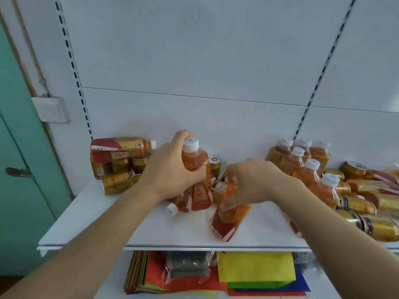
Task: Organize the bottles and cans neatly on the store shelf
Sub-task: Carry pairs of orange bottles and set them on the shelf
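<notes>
White metal shelf [90,223] with a white back panel, seen from above by a person whose two bare forearms reach forward over it. Amber tea bottles and gold cans lie scattered across the shelf.

The left hand [170,169] wraps its fingers and thumb around the shoulder of an upright bottle [197,173] with a white cap and a red and gold label. Just under this hand, a second bottle [179,207] lies on its side, its white cap pointing towards the person.

The right hand [252,182] curls its fingers over the top of a tilted bottle [228,221], gripping it near the neck; its cap is hidden by the hand and its base points towards the shelf's front edge.

Between and just behind the two hands stands one upright can [214,164], with more cans lying beside it.

Left of the left hand sits a heap of cans [117,171] on their sides, with a lying bottle [121,148] resting on top, its cap pointing right.

Right of the right hand, a group of upright bottles [302,160] stands in a cluster against the back panel. Beyond them, further right, gold cans and bottles [371,203] lie tumbled on their sides.

Below the hands, on a lower shelf, lie stacked sheets of coloured paper [257,266] in yellow, green, blue and red, and a clear plastic packet [187,266]
</notes>
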